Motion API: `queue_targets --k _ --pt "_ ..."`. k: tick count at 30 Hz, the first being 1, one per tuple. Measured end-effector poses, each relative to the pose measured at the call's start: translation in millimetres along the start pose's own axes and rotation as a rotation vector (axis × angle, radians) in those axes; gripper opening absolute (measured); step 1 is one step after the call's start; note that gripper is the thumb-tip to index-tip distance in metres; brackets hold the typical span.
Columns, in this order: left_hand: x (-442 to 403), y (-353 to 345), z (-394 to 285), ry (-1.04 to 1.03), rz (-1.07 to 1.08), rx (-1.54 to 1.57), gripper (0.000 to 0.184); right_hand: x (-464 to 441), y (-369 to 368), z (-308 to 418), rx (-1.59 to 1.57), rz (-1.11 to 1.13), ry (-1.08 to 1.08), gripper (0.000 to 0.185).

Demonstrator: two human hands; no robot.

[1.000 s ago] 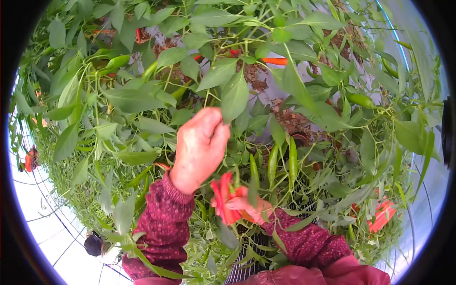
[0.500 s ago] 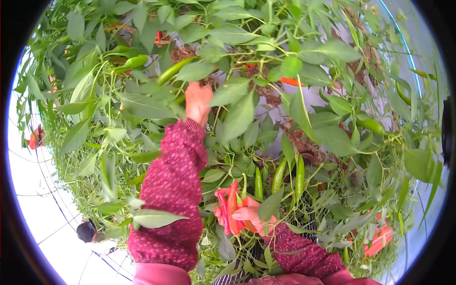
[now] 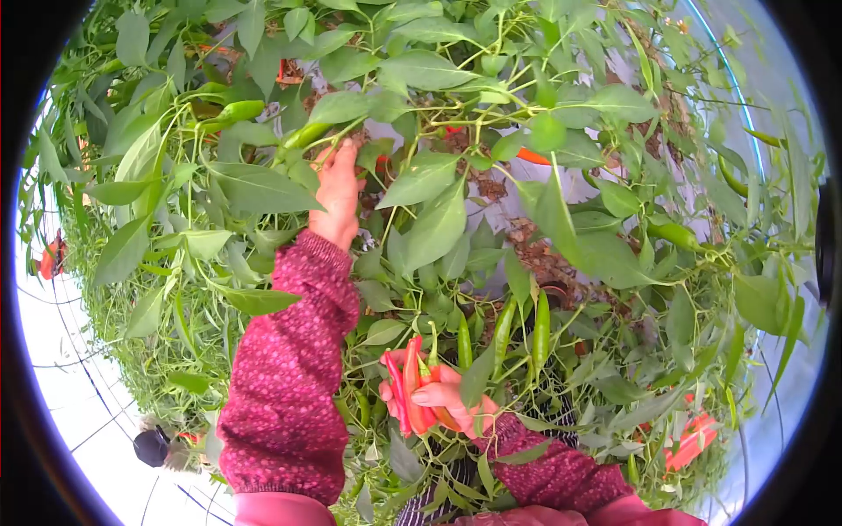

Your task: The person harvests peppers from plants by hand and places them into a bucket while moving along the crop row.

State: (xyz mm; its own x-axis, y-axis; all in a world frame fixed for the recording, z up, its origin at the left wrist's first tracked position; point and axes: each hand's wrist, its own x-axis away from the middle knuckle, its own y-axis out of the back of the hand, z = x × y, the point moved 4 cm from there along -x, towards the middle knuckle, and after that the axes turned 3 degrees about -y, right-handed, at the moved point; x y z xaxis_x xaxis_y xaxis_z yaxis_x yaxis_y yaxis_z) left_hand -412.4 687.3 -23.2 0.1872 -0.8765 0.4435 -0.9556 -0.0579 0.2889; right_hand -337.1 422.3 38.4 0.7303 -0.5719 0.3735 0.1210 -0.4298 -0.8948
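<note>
While leaves (image 3: 263, 187) crowd the left hand (image 3: 337, 197), its grip unclear, right-hand fingers (image 3: 438, 397) clasp red peppers (image 3: 412, 386) near green ones (image 3: 503, 333).

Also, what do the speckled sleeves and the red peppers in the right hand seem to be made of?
The speckled sleeves look like matte fabric, wrinkled and gathered at the cuff; the fibre is unclear. The red peppers seem fresh plant flesh with smooth, shiny skin, judging by highlights and green stems.
</note>
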Motion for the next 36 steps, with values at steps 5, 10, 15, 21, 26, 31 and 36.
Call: queue_targets --k 5,10,15,21,26,31,36 --pt "-6.0 29.5 17.1 -0.009 0.103 0.085 0.019 -0.9 5.9 -3.1 0.025 0.025 0.05 0.068" --pt "30.2 35.9 -15.9 0.141 0.166 0.116 0.022 -2.6 6.5 -2.3 0.038 0.025 0.088 0.064" --pt "72.9 61.5 -48.3 0.249 0.323 0.047 0.017 -3.0 3.9 -3.5 0.033 0.118 0.073 0.065" --pt "135.2 -12.8 -81.4 0.008 0.585 -0.297 0.027 -1.1 -10.4 -3.9 0.184 0.191 0.029 0.06" --pt "102.6 -76.9 -31.8 0.253 0.567 -0.103 0.041 -12.5 8.2 -25.3 0.296 0.071 -0.084 0.069" --pt "62.8 -114.1 7.1 0.265 0.48 0.244 0.042 -11.3 0.9 -17.4 0.28 0.019 -0.098 0.07" --pt "42.9 -130.6 26.3 0.141 0.098 0.567 0.035 -6.1 14.4 -11.2 0.264 0.014 -0.119 0.057"
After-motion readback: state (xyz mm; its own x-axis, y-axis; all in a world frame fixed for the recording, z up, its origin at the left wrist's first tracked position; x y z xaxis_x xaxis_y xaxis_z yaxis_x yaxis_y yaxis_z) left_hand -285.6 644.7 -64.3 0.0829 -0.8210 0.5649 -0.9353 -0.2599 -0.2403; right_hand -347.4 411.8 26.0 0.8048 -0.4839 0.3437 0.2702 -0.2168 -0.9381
